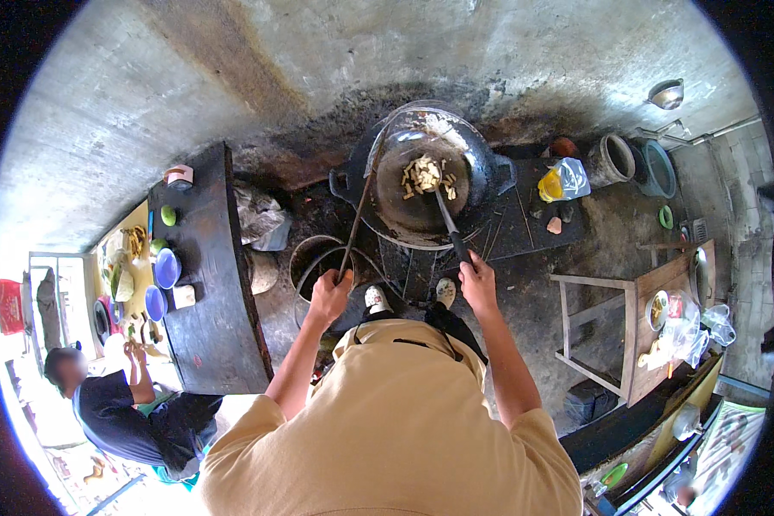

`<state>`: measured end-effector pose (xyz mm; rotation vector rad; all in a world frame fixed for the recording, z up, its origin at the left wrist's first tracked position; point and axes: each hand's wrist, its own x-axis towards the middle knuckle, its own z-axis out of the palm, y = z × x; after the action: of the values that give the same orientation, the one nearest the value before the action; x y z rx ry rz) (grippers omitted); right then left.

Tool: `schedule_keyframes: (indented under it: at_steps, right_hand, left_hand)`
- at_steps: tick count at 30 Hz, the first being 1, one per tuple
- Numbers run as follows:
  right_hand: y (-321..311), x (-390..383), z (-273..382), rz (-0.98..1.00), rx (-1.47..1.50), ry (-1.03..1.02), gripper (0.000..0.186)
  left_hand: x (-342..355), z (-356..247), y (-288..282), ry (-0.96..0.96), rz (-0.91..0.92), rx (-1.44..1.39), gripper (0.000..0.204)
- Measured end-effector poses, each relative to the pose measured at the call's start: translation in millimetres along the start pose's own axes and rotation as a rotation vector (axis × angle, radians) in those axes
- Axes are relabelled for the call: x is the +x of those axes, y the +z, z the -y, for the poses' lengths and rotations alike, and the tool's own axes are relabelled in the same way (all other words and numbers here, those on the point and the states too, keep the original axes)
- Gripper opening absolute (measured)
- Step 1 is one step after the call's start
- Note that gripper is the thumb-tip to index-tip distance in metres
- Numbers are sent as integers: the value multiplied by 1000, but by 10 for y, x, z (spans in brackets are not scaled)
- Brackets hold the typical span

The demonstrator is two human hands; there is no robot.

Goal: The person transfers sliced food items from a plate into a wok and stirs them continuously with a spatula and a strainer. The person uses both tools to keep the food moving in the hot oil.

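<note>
A large dark wok [396,225] with two side handles stands in front of me against the sooty wall. Pale cut pieces of food [421,175] lie heaped in its middle. My right hand [477,282] is closed around the black handle of a metal spatula [446,213], whose head reaches into the pieces. In my left hand [329,297] is the lower end of a long dark rod [365,193]. It slants across the wok's left side to the far rim, where a thin hoop shows; whether the two are joined is unclear.
To the left stands a dark table [211,275] with purple bowls [168,268]; a person [138,421] sits beyond it. A bucket [314,254] is below my left hand. On the right are a bag of yellow liquid [563,181], tubs [658,168] and a wooden table [645,331].
</note>
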<state>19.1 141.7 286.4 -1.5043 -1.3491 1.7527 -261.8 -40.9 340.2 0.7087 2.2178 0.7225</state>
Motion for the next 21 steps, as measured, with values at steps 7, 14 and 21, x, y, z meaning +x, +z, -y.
schedule_keyframes:
  at_steps: [7, 14, 21]
  right_hand:
    - [-63, -437, 200, -61, -230, -191, 42]
    - [-263, -842, 691, 88, 264, 294, 41]
    - [-106, -431, 248, 204, 752, 519, 11]
  left_hand:
    - [80, 25, 11, 62, -57, 46, 51]
    - [44, -44, 56, 43, -77, 126, 49]
    - [50, -91, 49, 49, -21, 118, 49]
